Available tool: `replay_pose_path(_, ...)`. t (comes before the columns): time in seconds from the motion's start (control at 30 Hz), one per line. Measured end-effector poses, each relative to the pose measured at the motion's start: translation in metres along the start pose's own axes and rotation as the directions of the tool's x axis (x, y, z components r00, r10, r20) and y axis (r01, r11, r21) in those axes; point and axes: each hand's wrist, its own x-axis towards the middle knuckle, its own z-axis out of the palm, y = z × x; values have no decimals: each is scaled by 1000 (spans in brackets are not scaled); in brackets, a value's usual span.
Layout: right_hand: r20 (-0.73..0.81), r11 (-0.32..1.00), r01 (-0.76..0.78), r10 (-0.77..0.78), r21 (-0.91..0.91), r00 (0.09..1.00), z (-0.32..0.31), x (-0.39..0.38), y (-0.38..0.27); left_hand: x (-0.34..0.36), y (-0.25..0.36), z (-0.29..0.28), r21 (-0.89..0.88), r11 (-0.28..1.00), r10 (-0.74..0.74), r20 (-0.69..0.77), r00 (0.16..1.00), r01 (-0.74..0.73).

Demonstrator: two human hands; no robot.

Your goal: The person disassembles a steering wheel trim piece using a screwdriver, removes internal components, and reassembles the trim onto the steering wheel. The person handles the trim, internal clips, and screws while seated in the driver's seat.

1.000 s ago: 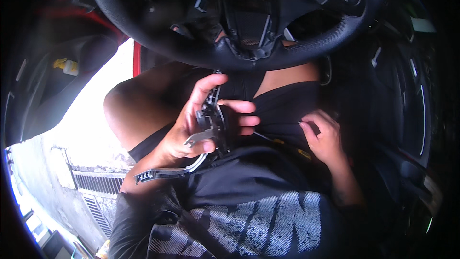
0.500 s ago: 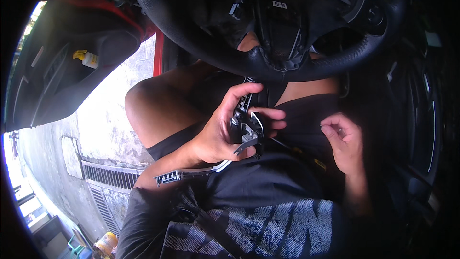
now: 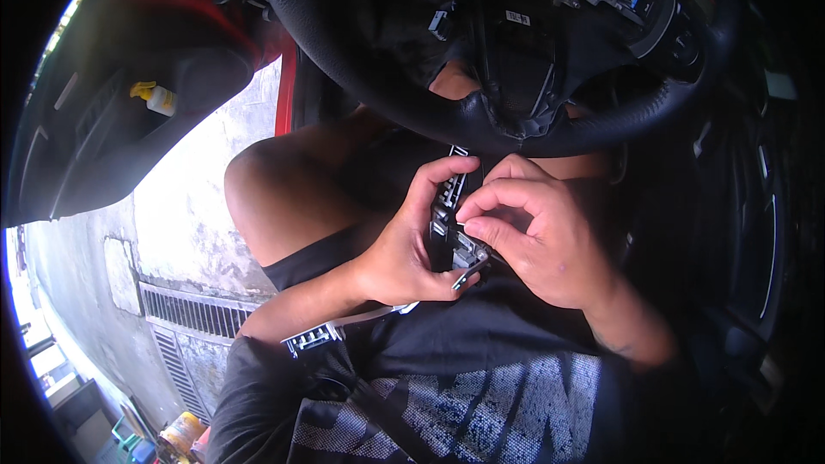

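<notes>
Trim piece (image 3: 467,249) between both hands (image 3: 402,247) (image 3: 550,247)

The left hand (image 3: 400,245) curls toward the right; just beside it, the right hand (image 3: 546,232) pinches its fingertips (image 3: 474,225) together.

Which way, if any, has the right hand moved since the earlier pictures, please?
Yes: against the steering wheel, the right hand has moved left, to the dark plastic part in the left hand.

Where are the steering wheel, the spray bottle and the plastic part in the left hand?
Steering wheel (image 3: 412,110), head view: lower-left rim.
Spray bottle (image 3: 161,102), head view: white body.
Plastic part (image 3: 465,254), head view: grey middle section.
</notes>
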Motion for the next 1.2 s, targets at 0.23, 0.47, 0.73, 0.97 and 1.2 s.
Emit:
replay_pose_path(0.23,-14,999,-18,18,-51,1000,2,-2,9,-3,-3,5,60,998,-21,3,1000,20)
replay_pose_path(0.47,2,991,22,-22,-134,1000,1,2,11,-2,-7,8,143,989,46,3,999,-47)
replay_pose_path(0.73,115,952,-184,217,-245,969,-12,12,-7,-4,-10,12,15,1000,-8,26,1000,7)
replay_pose_path(0.97,170,939,-17,80,-343,982,-19,10,-5,-3,-14,13,13,999,52,4,999,-52)
replay_pose_path(1.2,216,882,124,-26,-455,976,-15,19,-16,-3,-10,6,44,998,50,21,999,-51)
